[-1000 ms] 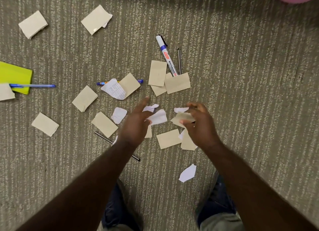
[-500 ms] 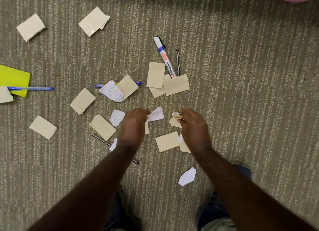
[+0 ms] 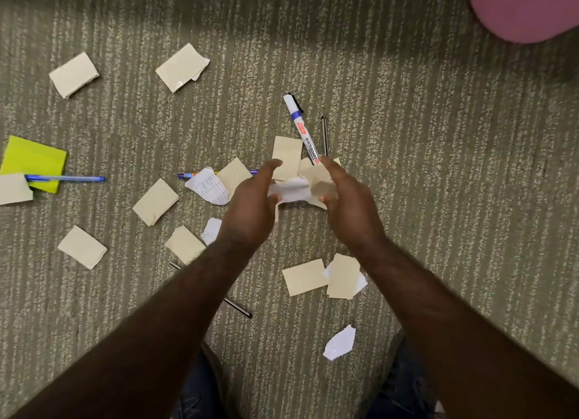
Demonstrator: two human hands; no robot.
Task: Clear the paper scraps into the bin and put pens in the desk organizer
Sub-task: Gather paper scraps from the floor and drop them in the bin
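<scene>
Two hands met above the carpet (image 3: 438, 199), left hand (image 3: 250, 208) and right hand (image 3: 347, 212) curled inward around a small bundle of scraps (image 3: 293, 190), one white piece and tan pieces pressed between the fingers. Compared with a second earlier: hands no longer low and apart over the litter, each pinching its own piece; now raised and brought together, catch merged into one wad. Judged as gathering under way, nothing binned yet; no bin or desk organizer in view. Still down on the floor: tan pair (image 3: 319, 277) near the right forearm, white scrap (image 3: 340, 342) nearer the feet, printed slip (image 3: 208, 188), further tan pieces at left (image 3: 155, 202) and far left (image 3: 74, 74). Pens untouched: whiteboard marker (image 3: 300, 127) just beyond the fingertips, thin dark pen (image 3: 324, 135) beside it, blue pen (image 3: 67, 178) lying across a yellow-green pad (image 3: 34, 155), another blue pen (image 3: 186, 175) partly under paper, dark pen (image 3: 238, 307) partly hidden by the left forearm. Pink rounded object (image 3: 520, 8) top right, unidentified.
</scene>
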